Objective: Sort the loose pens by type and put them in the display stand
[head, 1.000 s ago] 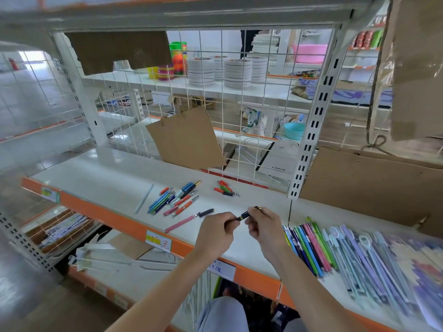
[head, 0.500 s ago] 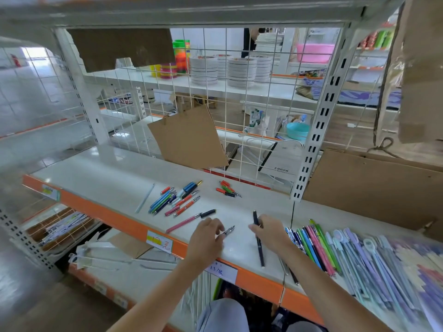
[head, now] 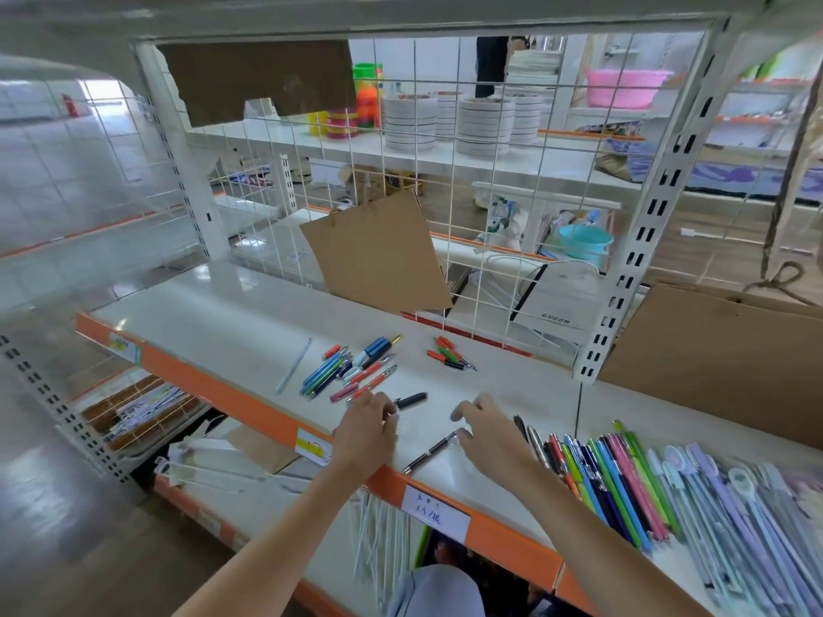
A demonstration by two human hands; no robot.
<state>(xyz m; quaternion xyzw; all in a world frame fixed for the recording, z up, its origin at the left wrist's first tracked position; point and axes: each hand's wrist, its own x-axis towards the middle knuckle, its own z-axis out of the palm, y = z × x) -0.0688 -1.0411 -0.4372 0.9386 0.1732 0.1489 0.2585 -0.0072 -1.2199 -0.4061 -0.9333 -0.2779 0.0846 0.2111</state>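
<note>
Black pen (head: pixel 431 452): lies slantwise on the shelf (head: pixel 222 322) near the front edge, between my two hands, its upper end right at my right fingertips; I judge it sits here because it has no group yet.
Right hand (head: pixel 483 431): fingers spread and loosely bent above the shelf, gripping nothing, tips just at the pen's upper end; looks ready to nudge it or pick it up.
Left hand (head: pixel 369 427): fingers curled at the end of the pink pen (head: pixel 345 392), beside the short black piece (head: pixel 412 399), which may be a cap; whether I am pinching something there, I cannot tell, my own knuckles hide it.
Sorted row (head: pixel 610 478): on my right, pens lie side by side, tips pointing away, colours together, dark and silver ones at the near end; I take that as the place for the black pen, since like goes with like.
Pale pens (head: pixel 730 509): further right, lilac and mint ones with ring tops, kept as their own type.
Loose pile (head: pixel 352 367): blue, green, orange and pink pens still jumbled left of centre, not yet sorted.
Small cluster (head: pixel 450 354): a few red and green short ones set apart near the wire grid (head: pixel 490 216).
Clear stick (head: pixel 294 366): alone, well left of the pile.
Progress: my guess is roughly midway, with the right side ordered and the left side waiting.
</note>
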